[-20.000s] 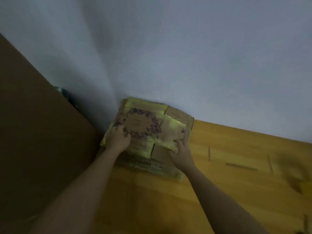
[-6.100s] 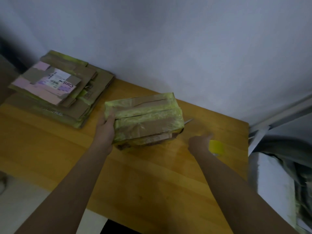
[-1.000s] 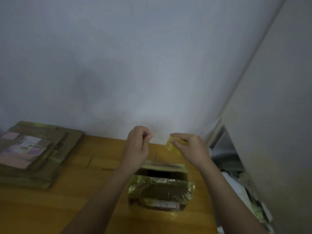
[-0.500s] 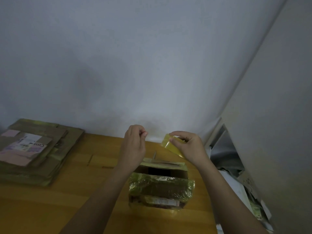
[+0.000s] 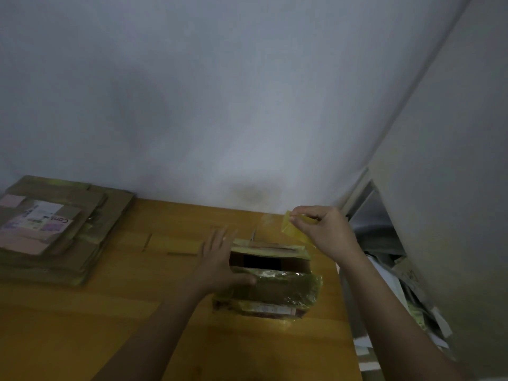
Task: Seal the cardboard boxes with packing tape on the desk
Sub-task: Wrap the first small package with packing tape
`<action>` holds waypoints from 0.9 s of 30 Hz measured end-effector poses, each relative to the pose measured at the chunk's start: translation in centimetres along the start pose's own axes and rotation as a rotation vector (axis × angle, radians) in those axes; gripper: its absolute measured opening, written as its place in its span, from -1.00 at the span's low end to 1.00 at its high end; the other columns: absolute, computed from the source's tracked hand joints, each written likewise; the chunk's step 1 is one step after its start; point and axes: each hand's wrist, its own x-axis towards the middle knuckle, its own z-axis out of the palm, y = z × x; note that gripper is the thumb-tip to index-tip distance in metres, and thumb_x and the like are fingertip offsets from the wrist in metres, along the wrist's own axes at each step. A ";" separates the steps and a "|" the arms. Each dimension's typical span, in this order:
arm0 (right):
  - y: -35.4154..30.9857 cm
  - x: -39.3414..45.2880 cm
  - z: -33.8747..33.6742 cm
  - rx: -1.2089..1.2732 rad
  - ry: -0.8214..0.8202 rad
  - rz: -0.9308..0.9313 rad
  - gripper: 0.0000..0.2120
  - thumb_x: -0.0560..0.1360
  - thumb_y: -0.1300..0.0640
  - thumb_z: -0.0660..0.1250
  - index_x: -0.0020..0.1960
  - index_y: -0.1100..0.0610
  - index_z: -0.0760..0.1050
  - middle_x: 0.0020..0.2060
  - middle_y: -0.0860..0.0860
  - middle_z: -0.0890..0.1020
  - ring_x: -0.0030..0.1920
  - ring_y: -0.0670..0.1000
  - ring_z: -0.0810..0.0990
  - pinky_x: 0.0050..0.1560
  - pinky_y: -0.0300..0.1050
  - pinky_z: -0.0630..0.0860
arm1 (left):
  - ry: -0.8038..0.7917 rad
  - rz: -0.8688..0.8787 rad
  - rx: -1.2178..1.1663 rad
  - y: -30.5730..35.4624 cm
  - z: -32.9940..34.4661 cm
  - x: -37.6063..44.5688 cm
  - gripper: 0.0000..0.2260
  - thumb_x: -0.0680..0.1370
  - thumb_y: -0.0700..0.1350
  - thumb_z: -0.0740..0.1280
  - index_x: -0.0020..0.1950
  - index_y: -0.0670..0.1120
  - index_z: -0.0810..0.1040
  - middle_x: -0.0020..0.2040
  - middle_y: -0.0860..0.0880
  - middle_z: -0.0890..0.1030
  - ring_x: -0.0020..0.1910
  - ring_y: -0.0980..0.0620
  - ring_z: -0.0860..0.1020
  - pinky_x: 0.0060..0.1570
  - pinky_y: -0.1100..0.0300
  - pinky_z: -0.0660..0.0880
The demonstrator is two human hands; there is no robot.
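Pressing flat with straight fingers on the left side of the cardboard box (image 5: 268, 281) near the desk's (image 5: 110, 312) right edge, the left hand (image 5: 220, 264) keeps it from sliding, while the right hand (image 5: 324, 232) pinches yellow tape (image 5: 292, 229) above its open top.

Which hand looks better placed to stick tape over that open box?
Probably the right hand: it already pinches the yellow tape just above the box and its open gap. The left hand rests spread on the box, steadying it.
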 end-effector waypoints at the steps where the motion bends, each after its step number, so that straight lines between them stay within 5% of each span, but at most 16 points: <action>1: 0.2 0.0 -0.1 0.001 -0.010 -0.004 -0.81 0.50 -0.02 0.43 -0.16 -0.33 0.56 -0.04 -0.30 0.63 0.12 -0.18 0.58 0.14 -0.10 0.56 | -0.018 0.021 0.066 -0.5 0.6 0.1 0.30 -0.07 0.72 -0.01 0.58 0.13 -0.13 0.57 0.06 -0.26 0.53 -0.05 -0.31 0.49 -0.17 -0.18; 4: 0.9 0.2 -0.3 0.023 -0.016 -0.011 -0.82 0.49 0.00 0.44 -0.16 -0.31 0.59 -0.02 -0.27 0.67 0.13 -0.15 0.60 0.17 -0.09 0.55 | -0.030 0.037 0.142 -1.0 1.1 0.4 0.27 -0.05 0.71 -0.06 0.57 0.14 -0.04 0.59 0.06 -0.17 0.55 -0.10 -0.24 0.49 -0.17 -0.12; 10: 1.3 0.6 0.4 0.067 -0.032 0.012 -0.82 0.48 0.00 0.45 -0.18 -0.29 0.59 -0.04 -0.29 0.66 0.11 -0.14 0.61 0.21 -0.01 0.55 | 0.070 0.075 0.120 -1.4 1.4 0.4 -0.24 0.38 0.32 0.39 0.51 0.12 0.25 0.54 0.10 0.16 0.51 -0.08 0.02 0.44 0.02 0.09; 20: 0.8 2.1 1.2 0.109 -0.273 0.054 -0.93 0.48 0.07 0.47 -0.07 -0.06 0.71 -0.10 -0.20 0.71 -0.02 -0.20 0.64 0.11 -0.10 0.59 | 0.208 0.097 -0.127 -3.1 2.1 0.6 -0.26 0.19 0.38 0.42 0.31 0.09 0.53 0.30 0.28 0.34 0.24 0.07 0.17 0.27 0.08 0.29; 27: 0.0 3.0 2.6 0.115 -0.409 0.066 -0.90 0.47 0.09 0.47 -0.03 0.01 0.71 -0.11 -0.23 0.68 -0.11 -0.30 0.61 -0.14 -0.43 0.49 | 0.212 0.117 -0.179 -3.8 2.6 1.2 -0.24 0.13 0.48 0.34 0.20 0.08 0.55 0.24 0.23 0.30 0.17 0.15 0.09 0.18 0.15 0.24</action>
